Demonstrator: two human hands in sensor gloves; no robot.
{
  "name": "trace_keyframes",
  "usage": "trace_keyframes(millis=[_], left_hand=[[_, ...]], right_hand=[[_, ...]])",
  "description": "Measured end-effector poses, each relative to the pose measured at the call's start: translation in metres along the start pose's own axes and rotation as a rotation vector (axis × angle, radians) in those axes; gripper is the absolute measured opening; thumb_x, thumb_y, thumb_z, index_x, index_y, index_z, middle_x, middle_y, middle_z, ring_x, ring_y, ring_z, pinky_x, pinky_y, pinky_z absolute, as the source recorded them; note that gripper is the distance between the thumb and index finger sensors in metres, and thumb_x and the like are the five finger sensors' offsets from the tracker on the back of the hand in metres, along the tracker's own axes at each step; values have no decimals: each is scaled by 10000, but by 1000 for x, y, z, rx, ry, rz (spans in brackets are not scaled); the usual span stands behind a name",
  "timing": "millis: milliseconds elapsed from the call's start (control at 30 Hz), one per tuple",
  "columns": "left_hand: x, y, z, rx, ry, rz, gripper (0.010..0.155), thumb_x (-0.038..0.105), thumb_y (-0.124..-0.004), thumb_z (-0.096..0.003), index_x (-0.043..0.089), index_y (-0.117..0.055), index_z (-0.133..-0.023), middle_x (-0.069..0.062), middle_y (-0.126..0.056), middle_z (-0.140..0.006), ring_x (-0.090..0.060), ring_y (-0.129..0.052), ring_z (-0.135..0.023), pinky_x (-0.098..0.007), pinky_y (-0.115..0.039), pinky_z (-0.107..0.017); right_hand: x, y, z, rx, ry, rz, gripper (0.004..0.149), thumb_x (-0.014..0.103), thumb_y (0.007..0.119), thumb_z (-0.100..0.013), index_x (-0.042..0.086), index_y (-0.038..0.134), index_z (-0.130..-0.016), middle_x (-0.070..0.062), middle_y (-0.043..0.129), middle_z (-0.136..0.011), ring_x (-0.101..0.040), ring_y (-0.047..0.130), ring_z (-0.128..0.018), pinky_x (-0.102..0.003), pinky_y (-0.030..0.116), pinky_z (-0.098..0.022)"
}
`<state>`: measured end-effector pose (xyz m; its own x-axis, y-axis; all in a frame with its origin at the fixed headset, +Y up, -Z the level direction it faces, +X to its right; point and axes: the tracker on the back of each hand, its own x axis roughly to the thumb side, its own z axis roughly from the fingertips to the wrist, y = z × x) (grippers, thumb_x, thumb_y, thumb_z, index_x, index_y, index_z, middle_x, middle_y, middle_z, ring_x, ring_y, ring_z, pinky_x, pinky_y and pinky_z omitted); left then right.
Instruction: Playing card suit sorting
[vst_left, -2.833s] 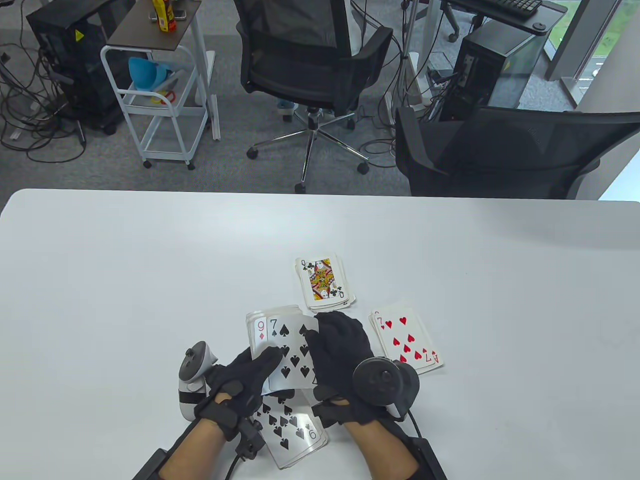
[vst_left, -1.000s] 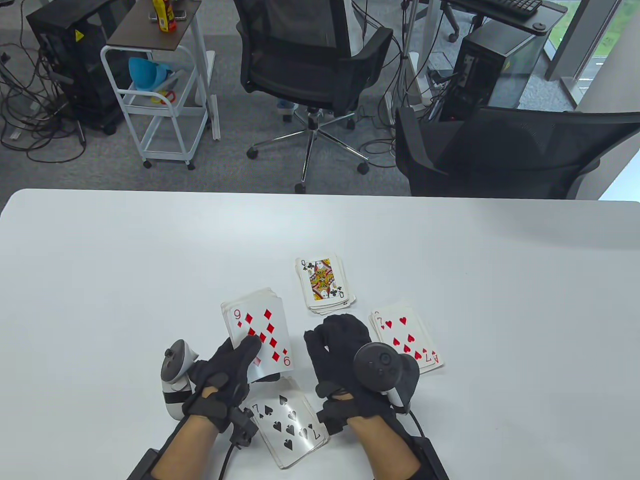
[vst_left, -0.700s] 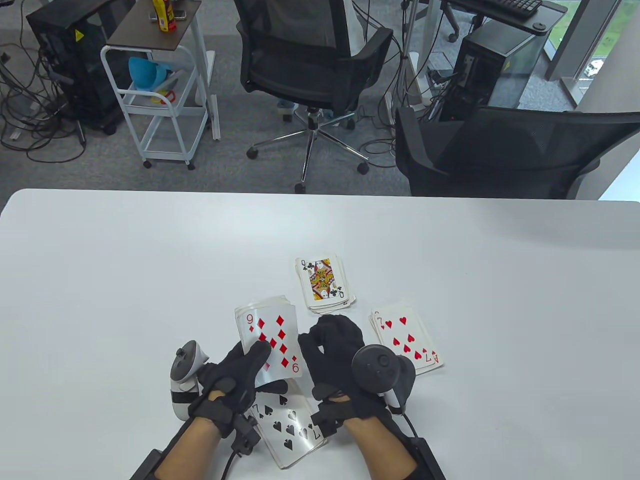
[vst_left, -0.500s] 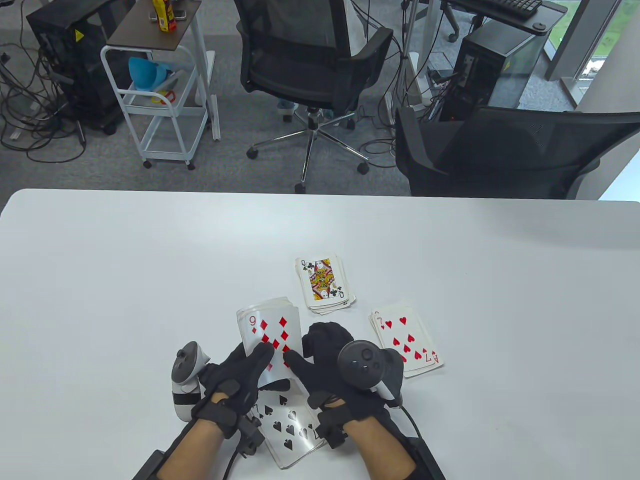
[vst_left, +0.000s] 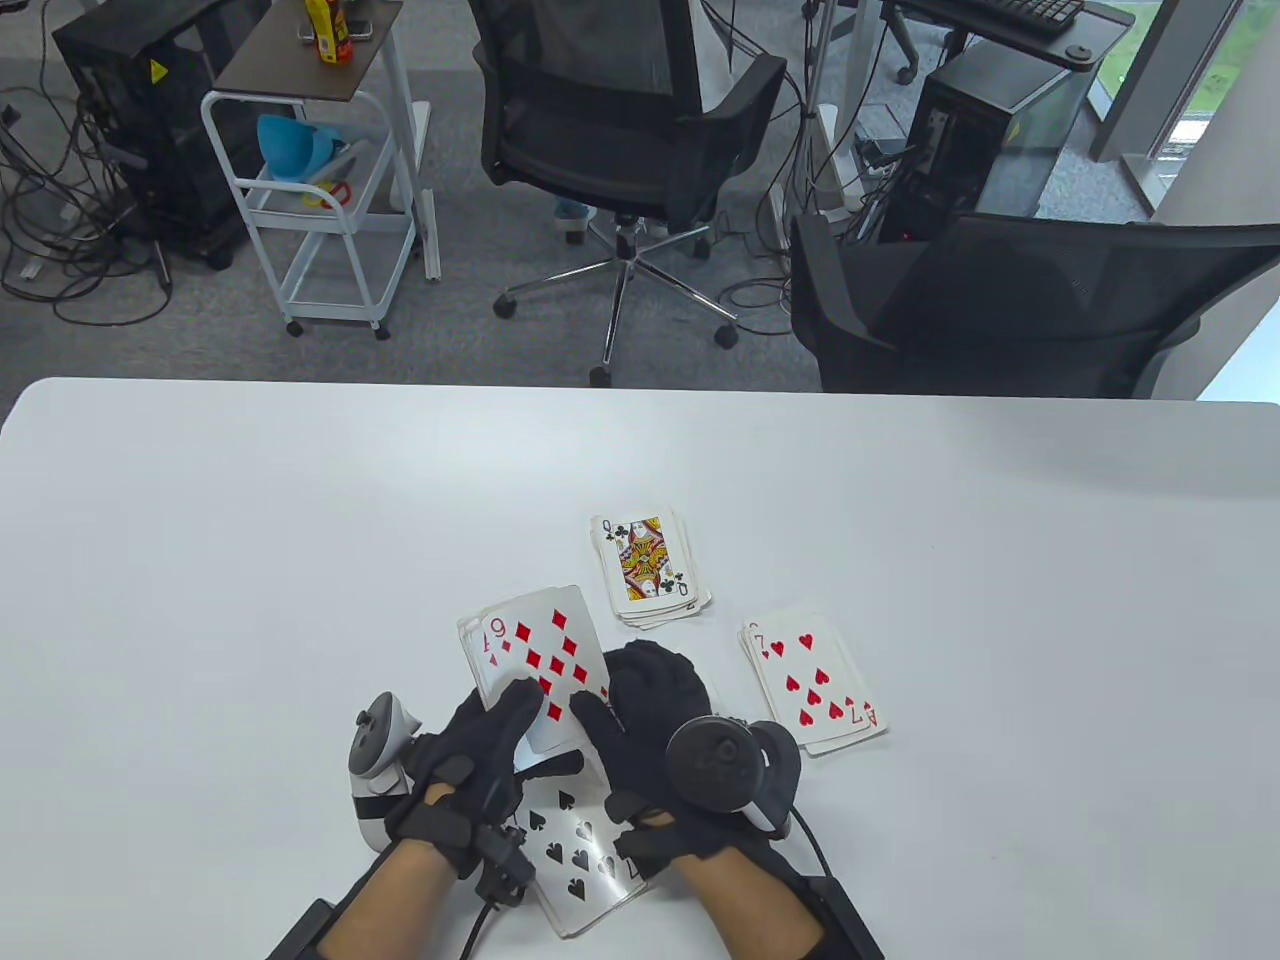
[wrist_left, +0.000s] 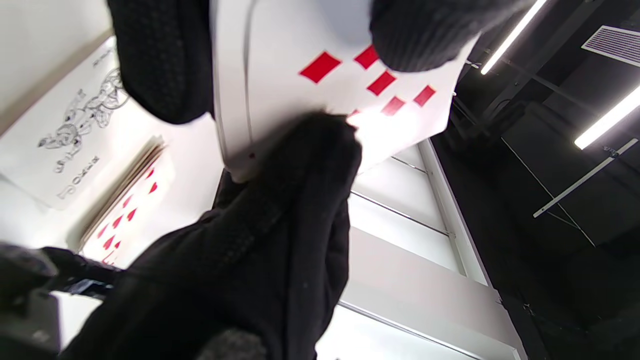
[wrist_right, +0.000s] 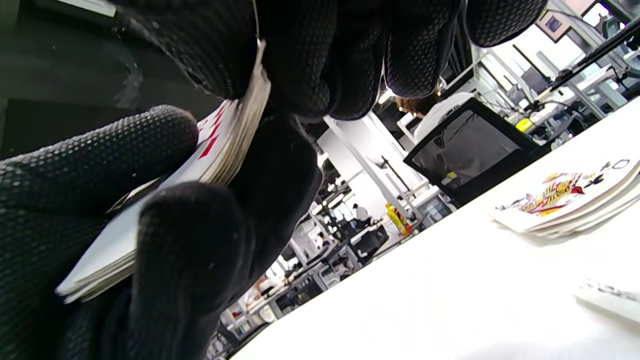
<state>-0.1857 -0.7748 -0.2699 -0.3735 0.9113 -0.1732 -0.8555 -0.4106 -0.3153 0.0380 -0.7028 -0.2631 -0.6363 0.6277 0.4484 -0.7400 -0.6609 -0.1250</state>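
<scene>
The white cart (vst_left: 300, 215) beyond the surface (vst_left: 250, 520) carries a blue bowl-like thing (vst_left: 293, 146) on its middle shelf and a yellow bottle (vst_left: 325, 30) on top.

The left hand (vst_left: 478, 760) holds the deck (vst_left: 535, 665) raised above the surface near the front edge, thumb across the face and fingers curled beneath it. The right hand (vst_left: 645, 735) has its grip closed on the top card, the nine of diamonds (vst_left: 548, 655): thumb on the face, fingers bent behind its right edge. That card is slid slightly up and right off the deck, baring a red corner of the card beneath.

Three face-up piles lie on the surface. The spades pile (vst_left: 580, 865), seven on top, sits under the wrists at the near edge. The clubs pile (vst_left: 648, 567), queen on top, lies just beyond the hands. The hearts pile (vst_left: 815, 685), seven on top, lies right of the right hand. All three are loosely squared, with edges fanned a little.

In the left wrist view a joker (wrist_left: 75, 130) lies beside the hearts.
</scene>
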Motion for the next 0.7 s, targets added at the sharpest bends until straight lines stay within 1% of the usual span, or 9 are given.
trace_keyframes(millis=[100, 167, 233, 300, 400, 533, 633, 700], left_hand=[[2, 0, 0, -3, -9, -3, 536, 517, -761, -586, 272, -637, -1046, -14, -821, -997, -307, -932, -837, -403, -917, -527], [4, 0, 1, 6, -19, -17, 540, 518, -760, -586, 271, -633, -1049, -19, -813, -1004, -311, -925, -844, -405, -914, -532], [5, 0, 2, 18, -27, -17, 542, 516, -764, -584, 271, -632, -1049, -21, -808, -1008, -314, -918, -852, -407, -911, -537], [7, 2, 3, 26, -32, -11, 540, 513, -764, -586, 274, -629, -1051, -22, -801, -1013, -315, -911, -859, -409, -908, -542], [14, 8, 4, 72, -47, -50, 525, 497, -752, -590, 278, -628, -1051, -15, -800, -1014, -313, -908, -863, -418, -902, -544], [31, 22, 9, 152, -126, -84, 522, 497, -746, -590, 273, -633, -1048, -14, -813, -1003, -308, -920, -849, -414, -905, -534], [44, 30, 13, 183, -183, -101, 521, 501, -746, -589, 272, -638, -1045, -11, -821, -998, -304, -929, -840, -412, -909, -528], [53, 34, 15, 190, -216, -74, 522, 504, -744, -590, 269, -640, -1045, -8, -827, -994, -300, -936, -834, -409, -910, -528]], right_hand=[[-3, -2, -1, -3, 14, -3, 394, 377, 760, -564, 46, 906, -721, -182, 811, -929, -497, 666, -936, -711, 495, -664], [-4, -2, 0, -11, 36, -13, 424, 382, 800, -555, 47, 848, -810, -202, 743, -975, -504, 643, -944, -713, 486, -666], [-4, -4, 0, -14, 43, 9, 433, 390, 836, -543, 63, 811, -827, -198, 728, -980, -507, 631, -949, -714, 482, -667], [-5, -6, -1, -6, 52, 15, 423, 382, 841, -544, 68, 815, -825, -199, 728, -982, -511, 622, -954, -717, 474, -669], [-8, -10, -3, 32, 88, 33, 390, 345, 814, -560, 53, 858, -814, -203, 720, -993, -518, 587, -969, -727, 445, -672], [-23, -14, -6, 13, 192, -7, 390, 326, 806, -564, 28, 877, -805, -213, 702, -1001, -529, 556, -975, -737, 418, -668], [-31, -15, -9, 17, 246, -41, 387, 323, 811, -563, 23, 876, -798, -221, 690, -1001, -537, 531, -977, -743, 396, -665], [-32, -9, -14, 62, 277, 2, 384, 324, 818, -564, 22, 880, -794, -225, 675, -1010, -544, 504, -984, -748, 378, -666]])
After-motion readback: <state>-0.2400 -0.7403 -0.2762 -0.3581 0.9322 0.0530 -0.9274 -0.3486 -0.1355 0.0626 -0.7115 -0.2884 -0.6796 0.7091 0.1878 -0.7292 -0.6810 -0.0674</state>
